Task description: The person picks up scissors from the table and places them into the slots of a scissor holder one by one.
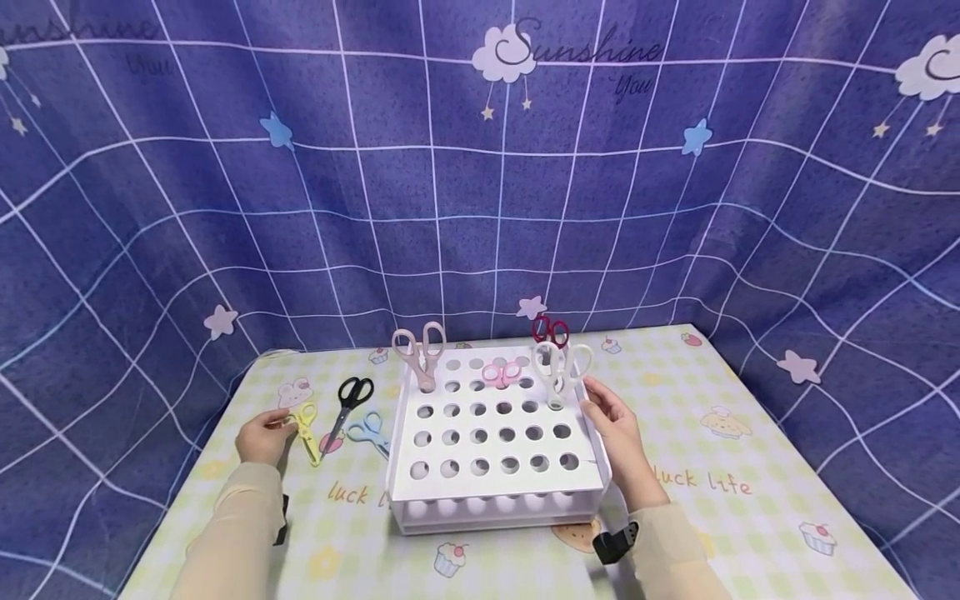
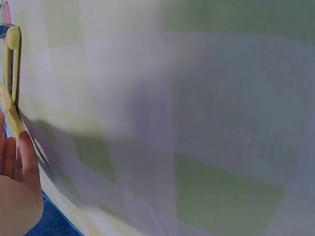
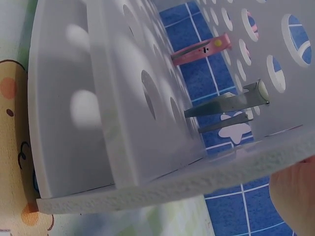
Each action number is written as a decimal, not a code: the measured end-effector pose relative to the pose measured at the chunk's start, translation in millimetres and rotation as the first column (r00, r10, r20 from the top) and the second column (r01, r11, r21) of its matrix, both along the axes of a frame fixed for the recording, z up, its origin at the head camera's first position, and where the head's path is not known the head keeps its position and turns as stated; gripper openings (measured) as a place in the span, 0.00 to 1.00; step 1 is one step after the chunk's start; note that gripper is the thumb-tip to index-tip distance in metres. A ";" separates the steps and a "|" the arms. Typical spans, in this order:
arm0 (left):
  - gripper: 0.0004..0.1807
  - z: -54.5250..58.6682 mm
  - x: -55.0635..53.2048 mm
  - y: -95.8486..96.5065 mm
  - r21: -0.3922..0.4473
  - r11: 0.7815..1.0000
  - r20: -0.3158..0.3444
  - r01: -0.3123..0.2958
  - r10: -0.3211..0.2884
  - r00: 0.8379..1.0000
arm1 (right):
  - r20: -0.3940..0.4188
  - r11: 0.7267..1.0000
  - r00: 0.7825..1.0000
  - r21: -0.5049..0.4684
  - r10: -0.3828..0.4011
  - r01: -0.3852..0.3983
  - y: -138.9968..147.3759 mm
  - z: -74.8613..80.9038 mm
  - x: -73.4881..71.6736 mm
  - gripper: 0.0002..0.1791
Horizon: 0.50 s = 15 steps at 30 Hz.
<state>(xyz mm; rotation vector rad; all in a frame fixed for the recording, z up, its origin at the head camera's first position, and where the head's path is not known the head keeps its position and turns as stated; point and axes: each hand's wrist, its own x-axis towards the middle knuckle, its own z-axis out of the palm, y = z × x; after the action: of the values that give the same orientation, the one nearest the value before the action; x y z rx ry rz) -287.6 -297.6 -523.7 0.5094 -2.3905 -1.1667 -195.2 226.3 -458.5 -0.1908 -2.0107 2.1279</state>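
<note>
My left hand (image 1: 262, 435) is at the left of the table, pinching the handle of yellow scissors (image 1: 306, 433). In the left wrist view, the thumb (image 2: 28, 160) meets the handle of these scissors. Black scissors (image 1: 348, 408) and light blue scissors (image 1: 369, 432) lie beside them. My right hand (image 1: 618, 433) touches the right side of a white rack with round holes (image 1: 491, 425), its fingers loosely bent along the outer wall. Beige-pink scissors (image 1: 422, 354), small pink scissors (image 1: 501, 372), white scissors (image 1: 558, 373) and red scissors (image 1: 551, 331) stand handles-up in the rack.
A pastel checked cloth (image 1: 750, 450) with printed cupcakes and lettering covers the table. Behind and at both sides hangs a blue grid-patterned curtain (image 1: 480, 208). Inside the rack, a lower holed shelf (image 3: 133, 88) sits beneath the top panel.
</note>
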 end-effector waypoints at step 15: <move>0.19 8.3 -10.6 6.6 0.017 0.996 0.121 -0.087 0.085 0.989 | -0.001 1.000 1.000 0.000 0.002 -0.002 1.2 1.3 -0.1 0.24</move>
<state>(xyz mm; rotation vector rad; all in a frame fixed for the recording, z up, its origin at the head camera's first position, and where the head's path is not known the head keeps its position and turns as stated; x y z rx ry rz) -298.1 -291.0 -515.4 0.7016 -2.4315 -1.1565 -195.3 227.5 -457.3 -0.1874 -2.0119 2.1285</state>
